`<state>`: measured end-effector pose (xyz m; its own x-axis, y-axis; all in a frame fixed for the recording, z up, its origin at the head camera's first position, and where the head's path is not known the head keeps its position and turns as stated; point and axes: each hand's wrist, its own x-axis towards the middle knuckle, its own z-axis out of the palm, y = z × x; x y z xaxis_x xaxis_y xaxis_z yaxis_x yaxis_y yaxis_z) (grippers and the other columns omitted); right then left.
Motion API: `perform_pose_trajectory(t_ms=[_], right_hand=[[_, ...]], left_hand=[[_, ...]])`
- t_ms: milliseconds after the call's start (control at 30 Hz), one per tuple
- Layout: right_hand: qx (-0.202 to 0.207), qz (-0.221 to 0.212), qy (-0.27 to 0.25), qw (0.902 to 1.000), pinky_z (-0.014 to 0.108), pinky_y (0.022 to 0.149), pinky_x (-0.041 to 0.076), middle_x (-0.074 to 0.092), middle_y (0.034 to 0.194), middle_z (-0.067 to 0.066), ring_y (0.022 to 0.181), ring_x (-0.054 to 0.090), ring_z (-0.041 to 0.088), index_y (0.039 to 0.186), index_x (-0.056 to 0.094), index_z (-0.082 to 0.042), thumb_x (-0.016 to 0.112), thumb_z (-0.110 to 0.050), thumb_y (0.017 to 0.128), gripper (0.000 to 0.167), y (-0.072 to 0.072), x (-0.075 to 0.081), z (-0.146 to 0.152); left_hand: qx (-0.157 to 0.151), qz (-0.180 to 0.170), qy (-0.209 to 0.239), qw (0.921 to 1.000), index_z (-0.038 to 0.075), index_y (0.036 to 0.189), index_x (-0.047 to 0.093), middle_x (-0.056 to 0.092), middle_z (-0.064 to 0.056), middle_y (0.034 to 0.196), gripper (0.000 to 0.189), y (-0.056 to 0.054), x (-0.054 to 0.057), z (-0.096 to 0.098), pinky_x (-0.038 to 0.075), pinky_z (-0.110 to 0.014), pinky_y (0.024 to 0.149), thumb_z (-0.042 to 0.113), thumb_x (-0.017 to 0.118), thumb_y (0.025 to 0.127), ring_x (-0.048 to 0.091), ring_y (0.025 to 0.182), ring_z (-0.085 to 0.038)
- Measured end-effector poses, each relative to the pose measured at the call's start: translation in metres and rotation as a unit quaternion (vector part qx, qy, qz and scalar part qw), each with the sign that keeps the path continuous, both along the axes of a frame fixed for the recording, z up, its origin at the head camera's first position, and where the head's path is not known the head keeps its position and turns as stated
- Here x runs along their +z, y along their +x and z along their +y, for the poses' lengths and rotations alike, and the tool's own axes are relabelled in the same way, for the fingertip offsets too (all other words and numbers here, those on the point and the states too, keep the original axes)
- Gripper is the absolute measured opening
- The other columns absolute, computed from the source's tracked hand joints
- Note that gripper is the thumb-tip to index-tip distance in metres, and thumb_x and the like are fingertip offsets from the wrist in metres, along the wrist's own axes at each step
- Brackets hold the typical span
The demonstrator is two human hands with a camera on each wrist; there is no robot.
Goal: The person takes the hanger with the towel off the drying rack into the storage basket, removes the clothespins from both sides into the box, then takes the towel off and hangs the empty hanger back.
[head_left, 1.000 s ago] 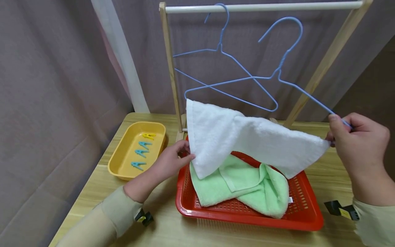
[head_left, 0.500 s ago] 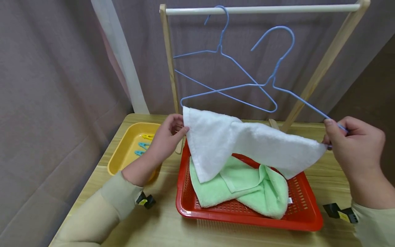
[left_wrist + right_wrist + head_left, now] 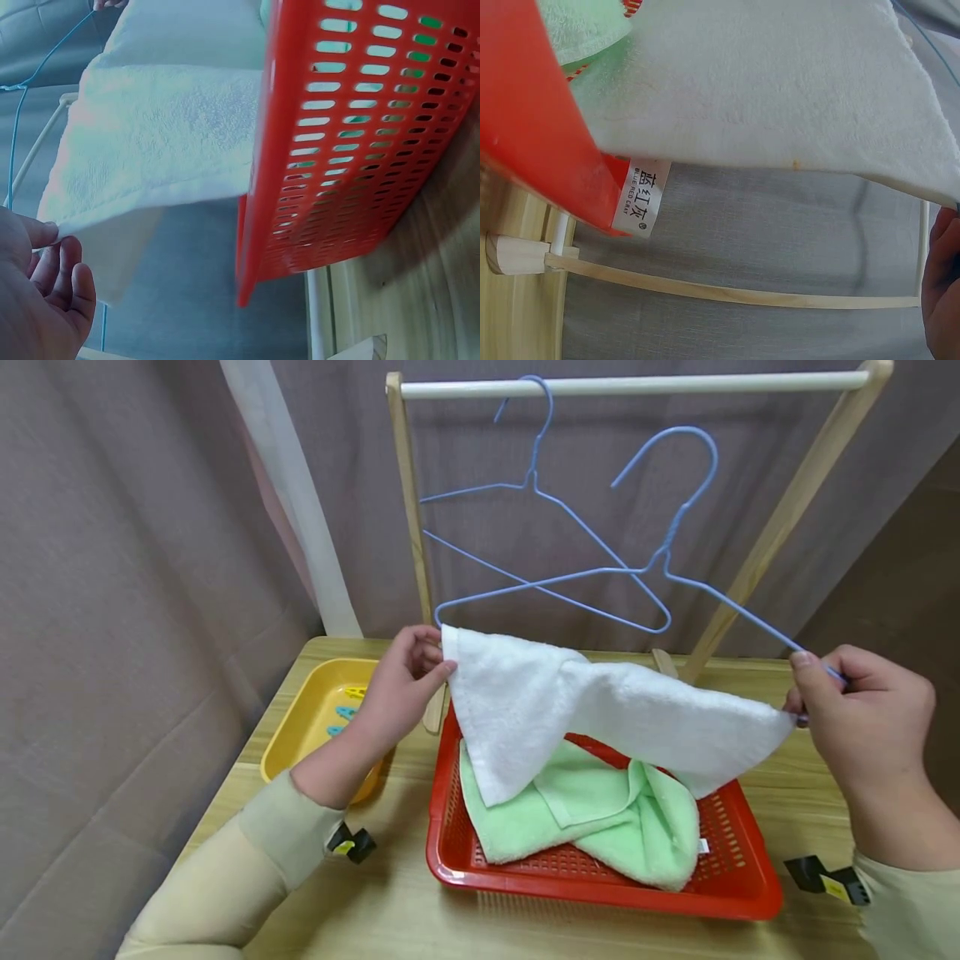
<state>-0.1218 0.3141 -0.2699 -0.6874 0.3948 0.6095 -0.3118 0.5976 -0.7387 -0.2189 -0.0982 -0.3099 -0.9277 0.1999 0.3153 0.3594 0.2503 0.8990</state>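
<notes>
A white towel (image 3: 622, 702) hangs draped over the lower bar of a blue wire hanger (image 3: 585, 575), above the red basket. My right hand (image 3: 870, 718) grips the hanger's right end, at the towel's right corner. At the towel's upper left edge, my left hand (image 3: 405, 681) pinches the cloth between thumb and fingers; the left wrist view shows the thumb on the towel's hem (image 3: 150, 199). A green towel (image 3: 592, 818) lies loosely folded in the red basket (image 3: 615, 902), partly under the white one.
Behind, a second blue hanger (image 3: 570, 510) hangs from the white rod (image 3: 675, 383) of a wooden rack. At left, a yellow tray (image 3: 281, 752) holds clothespins (image 3: 345, 712), partly hidden by my left arm. The right wrist view shows a printed label (image 3: 641, 196) on the basket.
The hanger and white towel have lowered and shifted slightly left. My left hand has moved up along the towel's left edge to its upper corner. The green towel stays put.
</notes>
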Motion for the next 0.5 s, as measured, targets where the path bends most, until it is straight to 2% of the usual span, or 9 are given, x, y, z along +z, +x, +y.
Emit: perform_pose_trajectory(t_ms=[167,500], right_hand=[[0.000,0.006,-0.006,1.0000,0.010,0.049,0.046,0.053,0.048,-0.008,0.040,0.051,0.001,0.054,0.049,0.004,0.066,-0.004,0.091,0.042,0.000,0.001,0.000],[-0.010,-0.006,-0.008,0.9999,0.010,0.048,0.046,0.053,0.049,-0.009,0.041,0.051,0.001,0.056,0.050,0.004,0.067,-0.006,0.091,0.041,0.002,0.000,0.000]], left_hand=[[-0.008,0.009,-0.004,0.9999,0.009,0.129,0.047,0.064,-0.008,0.092,0.040,0.005,-0.004,0.001,0.047,-0.031,0.070,0.009,0.068,0.094,0.055,0.078,-0.024],[-0.025,-0.003,-0.011,0.9996,0.009,0.131,0.042,0.063,-0.007,0.091,0.044,0.014,-0.012,0.005,0.051,-0.030,0.071,0.009,0.067,0.095,0.057,0.079,-0.025]])
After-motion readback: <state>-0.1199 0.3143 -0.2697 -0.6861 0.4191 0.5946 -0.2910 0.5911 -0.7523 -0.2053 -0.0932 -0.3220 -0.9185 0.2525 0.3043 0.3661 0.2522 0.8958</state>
